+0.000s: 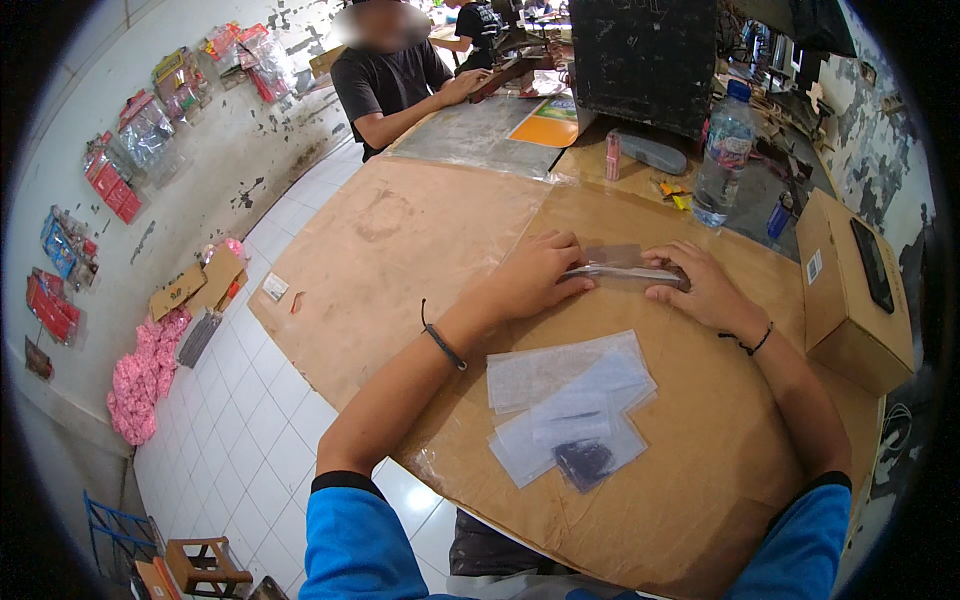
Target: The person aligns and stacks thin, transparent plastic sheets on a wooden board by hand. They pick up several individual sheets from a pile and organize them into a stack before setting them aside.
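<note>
Between my hands, a clear plastic bag point(625, 271) is held just over the brown-covered table point(690, 420), its edge pulled into a straight band. My left hand point(545, 277) pinches one end of it with thumb and fingers. At the other end, my right hand point(700, 287) grips it the same way. Closer to me lies a loose pile of flat clear plastic bags point(565, 375), overlapping at angles. A dark patch point(584, 462) shows at the near end of the pile; whether it is inside a bag, I cannot tell.
A water bottle point(724, 155) stands beyond my right hand, near a small pink tube point(612, 156) and a blue lighter point(779, 216). A cardboard box point(850, 290) sits at the right edge. Across the table, another person point(390, 80) works. Pink bundles point(150, 370) lie on the floor.
</note>
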The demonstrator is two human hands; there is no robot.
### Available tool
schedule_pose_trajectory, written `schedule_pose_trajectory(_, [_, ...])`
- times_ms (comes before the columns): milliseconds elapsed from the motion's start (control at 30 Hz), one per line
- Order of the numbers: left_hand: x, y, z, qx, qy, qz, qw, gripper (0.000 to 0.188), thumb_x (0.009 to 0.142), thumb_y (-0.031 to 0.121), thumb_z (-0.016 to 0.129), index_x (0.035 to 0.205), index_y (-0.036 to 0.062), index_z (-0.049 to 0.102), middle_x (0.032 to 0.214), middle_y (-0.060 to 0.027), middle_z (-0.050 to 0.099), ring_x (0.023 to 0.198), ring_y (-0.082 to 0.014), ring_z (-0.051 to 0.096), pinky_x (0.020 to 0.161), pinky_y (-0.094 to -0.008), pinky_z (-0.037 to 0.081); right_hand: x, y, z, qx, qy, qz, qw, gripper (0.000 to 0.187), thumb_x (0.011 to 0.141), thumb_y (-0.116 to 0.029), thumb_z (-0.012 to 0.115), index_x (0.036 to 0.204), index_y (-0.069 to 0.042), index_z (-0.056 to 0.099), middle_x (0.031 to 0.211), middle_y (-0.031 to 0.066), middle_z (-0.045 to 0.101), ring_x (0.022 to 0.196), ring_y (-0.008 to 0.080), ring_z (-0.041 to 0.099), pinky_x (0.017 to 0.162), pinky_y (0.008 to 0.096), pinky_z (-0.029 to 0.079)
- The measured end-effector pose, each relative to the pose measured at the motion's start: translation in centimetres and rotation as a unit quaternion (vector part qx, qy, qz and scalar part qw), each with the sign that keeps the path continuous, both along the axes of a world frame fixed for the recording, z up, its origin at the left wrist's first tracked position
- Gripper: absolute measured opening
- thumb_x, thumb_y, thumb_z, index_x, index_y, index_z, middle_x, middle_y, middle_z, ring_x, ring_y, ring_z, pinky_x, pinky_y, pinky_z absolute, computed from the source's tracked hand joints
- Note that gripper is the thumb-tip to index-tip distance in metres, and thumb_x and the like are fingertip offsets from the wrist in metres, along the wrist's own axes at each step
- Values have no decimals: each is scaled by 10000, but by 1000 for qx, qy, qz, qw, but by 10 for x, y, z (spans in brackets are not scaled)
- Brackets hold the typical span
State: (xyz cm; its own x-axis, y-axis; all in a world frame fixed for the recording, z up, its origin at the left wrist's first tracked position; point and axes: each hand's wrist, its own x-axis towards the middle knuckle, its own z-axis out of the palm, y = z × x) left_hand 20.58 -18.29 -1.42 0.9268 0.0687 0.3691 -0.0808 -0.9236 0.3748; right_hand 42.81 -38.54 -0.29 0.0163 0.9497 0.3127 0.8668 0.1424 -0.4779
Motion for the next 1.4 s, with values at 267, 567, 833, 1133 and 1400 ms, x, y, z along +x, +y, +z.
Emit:
schedule_pose_trajectory(267, [-1,-2,-2,-49,20,-23,998,303,1006,262,565,944,-13,676,876,-163,613,881,-318,607,805,-421,473,1,2,-7,26,19,13,999,429,892,-255,723,1253,-49,616,1172,146,639,1086,305,606,934,398,484])
schedule_pose_trajectory(567, [-11,-13,34,-372,127,-1,919,476,1075,415,442,1086,-4,668,942,-62,622,946,-158,568,884,-338,463,5,-3,-12,-21,187,-42,981,385,1038,-346,532,935,-4,675,723,103,648,672,197,635,643,345,494])
schedule_pose_trajectory(833, [-11,-16,33,-381,75,76,919,313,1033,290,584,1127,4,670,854,8,604,751,-93,555,673,-264,472,10,1,-22,-74,223,-58,970,507,1074,-397,447,826,1,640,627,5,548,594,90,511,577,279,435])
schedule_pose_trajectory(1133, [-3,-7,5,-307,21,51,950,255,994,193,638,1119,-25,678,814,-11,641,722,-65,545,644,-243,462,7,11,-27,61,291,-70,952,278,1056,-260,515,1068,-1,615,671,-8,555,601,71,519,571,269,452])
schedule_pose_trajectory(1400, [-1,6,3,-373,-7,95,923,253,1022,229,600,909,9,649,712,22,563,647,-52,501,598,-238,427,4,7,-16,19,342,-91,935,319,1057,-319,524,1043,-21,638,724,-4,622,630,60,575,546,236,470])
